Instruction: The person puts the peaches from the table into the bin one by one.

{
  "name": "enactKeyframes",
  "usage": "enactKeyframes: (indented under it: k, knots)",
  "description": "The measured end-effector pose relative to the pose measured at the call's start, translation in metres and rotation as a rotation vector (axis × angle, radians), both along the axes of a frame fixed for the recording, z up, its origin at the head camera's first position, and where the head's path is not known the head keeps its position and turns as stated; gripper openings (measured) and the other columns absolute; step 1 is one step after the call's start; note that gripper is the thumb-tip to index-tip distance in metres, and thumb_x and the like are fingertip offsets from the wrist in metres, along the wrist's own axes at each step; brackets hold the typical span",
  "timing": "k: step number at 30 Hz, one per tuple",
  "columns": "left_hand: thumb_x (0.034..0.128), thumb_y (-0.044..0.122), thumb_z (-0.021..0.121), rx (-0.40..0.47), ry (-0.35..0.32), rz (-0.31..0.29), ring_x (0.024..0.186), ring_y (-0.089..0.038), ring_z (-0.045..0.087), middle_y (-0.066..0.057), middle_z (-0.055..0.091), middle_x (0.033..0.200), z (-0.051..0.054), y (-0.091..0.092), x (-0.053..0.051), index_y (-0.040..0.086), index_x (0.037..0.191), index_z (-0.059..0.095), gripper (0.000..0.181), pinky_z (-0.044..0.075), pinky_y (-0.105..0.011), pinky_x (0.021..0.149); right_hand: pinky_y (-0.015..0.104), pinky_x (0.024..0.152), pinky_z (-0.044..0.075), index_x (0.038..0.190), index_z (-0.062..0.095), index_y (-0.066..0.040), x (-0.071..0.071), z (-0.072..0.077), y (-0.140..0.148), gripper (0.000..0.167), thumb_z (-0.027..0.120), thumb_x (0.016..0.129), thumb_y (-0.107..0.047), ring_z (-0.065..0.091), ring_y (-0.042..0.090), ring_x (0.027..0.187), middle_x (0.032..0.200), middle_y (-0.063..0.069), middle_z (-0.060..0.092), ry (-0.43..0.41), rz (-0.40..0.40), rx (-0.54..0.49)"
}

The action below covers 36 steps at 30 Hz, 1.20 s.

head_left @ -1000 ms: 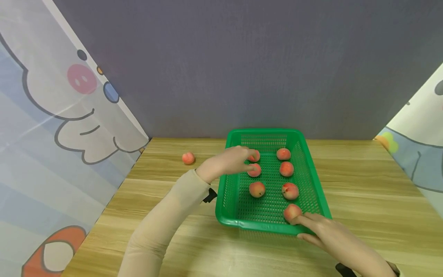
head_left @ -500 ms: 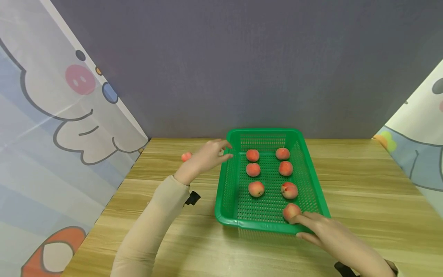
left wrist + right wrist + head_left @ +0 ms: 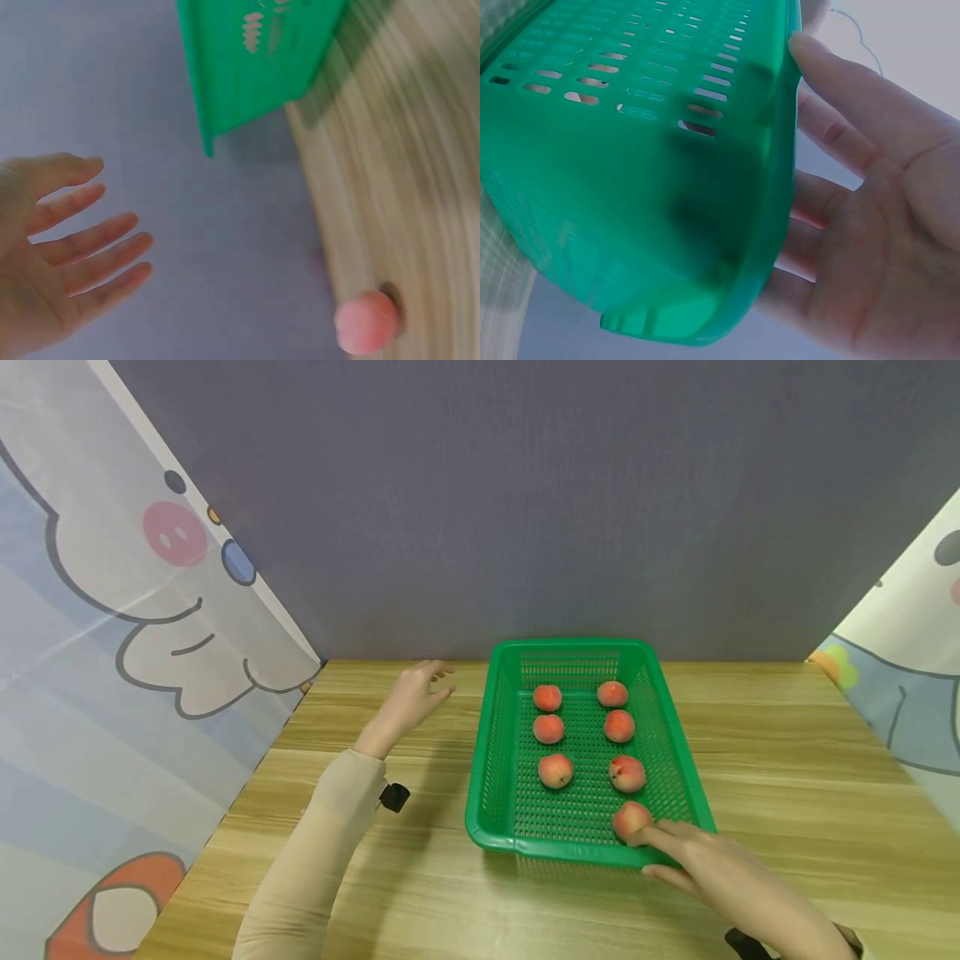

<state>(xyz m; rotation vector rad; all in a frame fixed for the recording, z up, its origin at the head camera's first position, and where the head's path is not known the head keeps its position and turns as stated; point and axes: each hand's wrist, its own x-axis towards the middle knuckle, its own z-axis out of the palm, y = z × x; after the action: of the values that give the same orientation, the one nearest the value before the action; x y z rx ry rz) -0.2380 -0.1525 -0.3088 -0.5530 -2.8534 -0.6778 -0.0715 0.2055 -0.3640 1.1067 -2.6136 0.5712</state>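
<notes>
My left hand (image 3: 408,700) is in the air above the table, left of the green basket (image 3: 491,760), with relaxed, spread fingers and nothing in them. A peach (image 3: 366,322) lies on the table in the left wrist view, apart from that hand (image 3: 71,247); in the head view the hand hides it. My right hand (image 3: 705,860) grips the basket's rim at the near right corner, thumb outside and fingers over the inside. Close to those fingers sits a peach (image 3: 632,821). Several more peaches stand in two columns on the basket floor, including one at the near left (image 3: 556,771).
The basket stands on a wood-grain table (image 3: 787,760) against a grey back wall (image 3: 480,510). Cartoon-printed sheets (image 3: 97,652) hang at the left and right sides.
My left hand has drawn back out of the basket and moved left over the table, covering the loose peach in the head view. My right hand keeps its grip on the rim.
</notes>
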Motion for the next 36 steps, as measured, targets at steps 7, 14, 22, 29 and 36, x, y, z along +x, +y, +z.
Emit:
enactKeyframes:
  k: [7, 14, 22, 29, 36]
  knots:
    - [0.0851, 0.013, 0.058, 0.041, -0.037, 0.057, 0.102, -0.033, 0.052, -0.019, 0.054, 0.114, -0.016, -0.019, -0.013, 0.0, 0.116, 0.054, 0.034, 0.046, -0.042, 0.08, 0.024, 0.055, 0.048, 0.102, 0.058, -0.022, 0.0, 0.0, 0.001, 0.03, 0.068, 0.074, -0.028, 0.059, 0.011, 0.077, 0.09, -0.009, 0.059, -0.005, -0.006, 0.008]
    - [0.0868, 0.013, 0.056, 0.029, -0.094, 0.112, 0.047, -0.014, 0.053, -0.023, 0.049, 0.117, -0.03, -0.033, -0.021, 0.001, 0.118, 0.051, 0.034, 0.045, -0.025, 0.048, 0.023, 0.055, 0.047, 0.102, 0.058, -0.022, 0.0, 0.0, 0.001, 0.031, 0.069, 0.073, -0.025, 0.058, 0.008, 0.076, 0.089, -0.01, 0.058, -0.008, 0.009, -0.003]
    - [0.0841, 0.01, 0.056, -0.001, -0.102, 0.137, 0.087, -0.032, 0.057, -0.025, 0.048, 0.117, -0.045, -0.049, -0.028, -0.003, 0.118, 0.051, 0.036, 0.045, -0.045, 0.077, 0.022, 0.054, 0.046, 0.104, 0.058, -0.022, 0.0, 0.0, 0.0, 0.031, 0.068, 0.074, -0.026, 0.057, 0.006, 0.076, 0.089, -0.011, 0.057, -0.027, 0.008, 0.001]
    - [0.0845, 0.008, 0.054, -0.034, -0.094, 0.153, 0.075, -0.03, 0.054, -0.026, 0.045, 0.121, -0.058, -0.058, -0.034, -0.003, 0.118, 0.051, 0.035, 0.046, -0.041, 0.066, 0.022, 0.056, 0.047, 0.105, 0.058, -0.023, 0.0, 0.0, 0.0, 0.031, 0.067, 0.075, -0.027, 0.056, 0.005, 0.077, 0.09, -0.012, 0.057, -0.04, 0.01, 0.002]
    - [0.085, 0.011, 0.058, -0.066, -0.103, 0.174, 0.097, -0.04, 0.052, -0.029, 0.041, 0.122, -0.068, -0.063, -0.04, -0.004, 0.119, 0.048, 0.039, 0.045, -0.047, 0.077, 0.022, 0.056, 0.046, 0.102, 0.058, -0.022, 0.001, -0.001, 0.0, 0.032, 0.07, 0.073, -0.023, 0.055, 0.005, 0.077, 0.089, -0.012, 0.056, -0.017, 0.007, -0.006]
